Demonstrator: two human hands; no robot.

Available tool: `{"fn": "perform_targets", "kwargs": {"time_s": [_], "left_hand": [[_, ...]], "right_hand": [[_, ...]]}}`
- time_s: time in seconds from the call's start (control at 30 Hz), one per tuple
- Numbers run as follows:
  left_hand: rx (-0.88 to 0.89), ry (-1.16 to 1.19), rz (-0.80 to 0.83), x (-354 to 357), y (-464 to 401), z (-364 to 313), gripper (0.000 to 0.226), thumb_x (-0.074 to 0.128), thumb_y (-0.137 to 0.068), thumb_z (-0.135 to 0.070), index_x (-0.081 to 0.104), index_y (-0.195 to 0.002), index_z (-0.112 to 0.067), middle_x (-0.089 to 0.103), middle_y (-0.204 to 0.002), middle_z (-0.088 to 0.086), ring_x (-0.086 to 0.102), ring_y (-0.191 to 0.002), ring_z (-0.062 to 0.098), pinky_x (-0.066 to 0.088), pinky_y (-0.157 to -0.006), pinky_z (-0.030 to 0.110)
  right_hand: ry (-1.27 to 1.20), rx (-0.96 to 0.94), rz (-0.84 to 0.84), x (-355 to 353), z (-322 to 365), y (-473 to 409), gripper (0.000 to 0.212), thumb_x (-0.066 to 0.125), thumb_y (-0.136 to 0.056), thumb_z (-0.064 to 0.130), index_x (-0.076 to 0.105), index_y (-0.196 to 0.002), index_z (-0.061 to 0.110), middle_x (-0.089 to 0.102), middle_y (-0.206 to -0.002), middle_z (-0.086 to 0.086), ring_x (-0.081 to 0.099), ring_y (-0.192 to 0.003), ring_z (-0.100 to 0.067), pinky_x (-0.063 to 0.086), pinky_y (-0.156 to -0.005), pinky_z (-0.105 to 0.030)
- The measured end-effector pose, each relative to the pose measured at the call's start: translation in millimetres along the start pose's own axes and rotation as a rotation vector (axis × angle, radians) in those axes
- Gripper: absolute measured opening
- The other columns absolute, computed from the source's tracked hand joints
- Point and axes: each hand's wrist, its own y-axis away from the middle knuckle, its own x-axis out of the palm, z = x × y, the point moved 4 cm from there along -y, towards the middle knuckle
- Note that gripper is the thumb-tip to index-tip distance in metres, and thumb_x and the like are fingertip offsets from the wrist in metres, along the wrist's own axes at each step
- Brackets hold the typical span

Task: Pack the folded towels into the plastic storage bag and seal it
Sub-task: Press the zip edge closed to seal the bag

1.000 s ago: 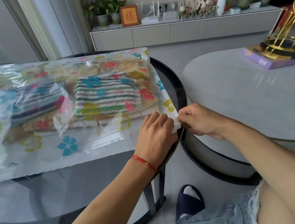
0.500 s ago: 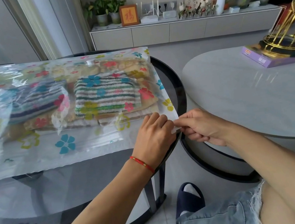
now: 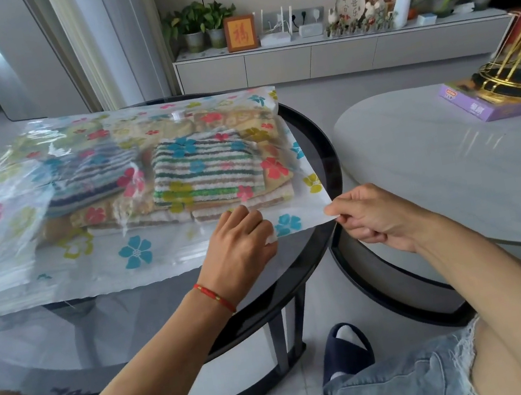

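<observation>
While the flowered plastic storage bag [image 3: 96, 261] lies flat on the round glass table [image 3: 308, 140], I work along its near edge with both hands.

Inside the bag, the folded towels show through the film: a blue-striped one [image 3: 89, 182] at left, a green-striped one [image 3: 209, 171] beside it, both on tan towels beneath. My left hand [image 3: 240, 246], a red cord bracelet [image 3: 216, 297] at the wrist, has its fingers curled down on the bag's near strip, pinching it. My right hand [image 3: 370, 216] pinches the bag's near right corner between thumb and fingers, just past the table's rim. Further right stands a pale oval table [image 3: 439, 172] carrying a purple box [image 3: 472, 106].
</observation>
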Motion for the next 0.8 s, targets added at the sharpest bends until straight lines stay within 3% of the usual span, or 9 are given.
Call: {"fn": "perform_targets", "kwargs": {"time_s": [0.13,0.23,0.3,0.37,0.43,0.6,0.8], "left_hand": [[0.007,-0.024,0.005,-5,8,5,0.010,0.075,-0.082,-0.009,0.069,-0.076,-0.004,0.062,-0.076,0.008,0.056,-0.070,0.030,0.047,-0.061,0.041],[0.010,-0.017,-0.004,-6,11,6,0.009,0.073,-0.086,-0.011,0.071,-0.080,-0.005,0.063,-0.077,0.008,0.056,-0.070,0.030,0.048,-0.061,0.043],[0.004,-0.011,-0.021,-7,12,8,0.011,0.071,-0.089,-0.013,0.071,-0.081,-0.005,0.062,-0.077,0.008,0.056,-0.069,0.030,0.048,-0.060,0.043],[0.010,-0.008,-0.033,-8,12,8,0.014,0.069,-0.092,-0.015,0.071,-0.082,-0.005,0.061,-0.077,0.008,0.056,-0.069,0.030,0.048,-0.061,0.042],[0.019,-0.011,-0.037,-9,13,7,0.015,0.068,-0.093,-0.014,0.070,-0.081,-0.005,0.059,-0.076,0.008,0.055,-0.069,0.030,0.047,-0.061,0.042],[0.072,-0.036,-0.025,-13,12,10,0.012,0.070,-0.085,-0.005,0.068,-0.074,-0.004,0.057,-0.071,0.010,0.055,-0.064,0.030,0.046,-0.058,0.041],[0.140,-0.046,0.035,-23,19,28,0.016,0.068,-0.086,-0.007,0.065,-0.071,-0.004,0.057,-0.072,0.010,0.054,-0.064,0.029,0.045,-0.058,0.042]], "right_hand": [[0.207,-0.007,-0.048,2,12,9,0.036,0.061,-0.095,0.019,0.054,-0.060,0.015,0.041,-0.047,0.004,0.033,-0.042,-0.013,0.028,-0.043,-0.023],[0.888,-0.173,-0.405,8,26,24,0.022,0.058,-0.092,0.026,0.064,-0.073,0.015,0.067,-0.071,0.003,0.058,-0.068,-0.019,0.049,-0.064,-0.034],[1.253,-0.465,-0.648,37,39,41,0.018,0.060,-0.091,0.032,0.068,-0.095,0.017,0.069,-0.098,-0.001,0.059,-0.094,-0.027,0.049,-0.080,-0.043],[1.351,-0.711,-0.584,72,41,45,0.027,0.061,-0.088,0.033,0.070,-0.104,0.014,0.067,-0.108,-0.004,0.057,-0.110,-0.030,0.044,-0.096,-0.048],[1.457,-0.763,-0.452,99,33,35,0.022,0.059,-0.089,0.024,0.070,-0.104,0.012,0.066,-0.109,-0.004,0.058,-0.115,-0.031,0.037,-0.108,-0.050],[1.447,-0.803,-0.441,99,28,16,0.020,0.058,-0.090,0.002,0.071,-0.088,0.016,0.068,-0.084,0.003,0.065,-0.093,-0.026,0.045,-0.098,-0.040],[1.398,-0.927,-0.546,88,18,21,0.021,0.063,-0.088,-0.003,0.072,-0.094,0.015,0.070,-0.090,0.004,0.067,-0.092,-0.026,0.047,-0.100,-0.043]]}}
